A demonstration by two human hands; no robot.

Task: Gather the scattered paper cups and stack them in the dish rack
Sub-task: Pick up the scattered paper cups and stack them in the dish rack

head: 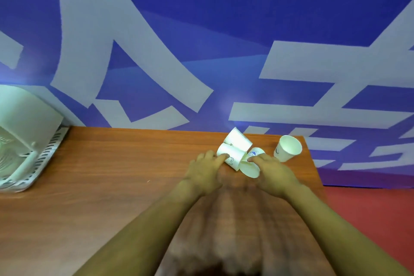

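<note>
On the far right of the wooden table [112, 186] sits a cluster of 3 white paper cups, all tipped on their sides and touching. Rear cup [238, 141] lies against the back edge, mouth pointing away to the upper left. Middle cup [230, 156] lies just in front of it. Front cup [251, 168] has its open mouth facing the camera, with a blue round logo [253, 153] on its wall; the text is too blurred to read. Dark printed marks on the middle cup are also unreadable. A 4th cup [287, 148] stands apart to the right near the table corner, tilted, mouth toward the camera; nothing touches it.

Dish rack [33, 159], white with a slotted rim, is at the far left table edge, well apart from the cups and partly cut off by the frame. Bare table lies between rack and cups.

Both forearms reach forward from the bottom of the frame, palms down. Left hand [206, 172] has its fingers [220, 158] loosely curled, with the index tip pressed on the middle cup's side. Right hand [274, 175] has its fingers [255, 159] resting on the front cup's wall near the logo. Neither hand is closed around a cup; it's contact only, no grasp visible.

Behind the table is a blue wall [224, 18] with large pale-grey character strokes, cropped so not legible. Red floor [369, 219] shows at right.
</note>
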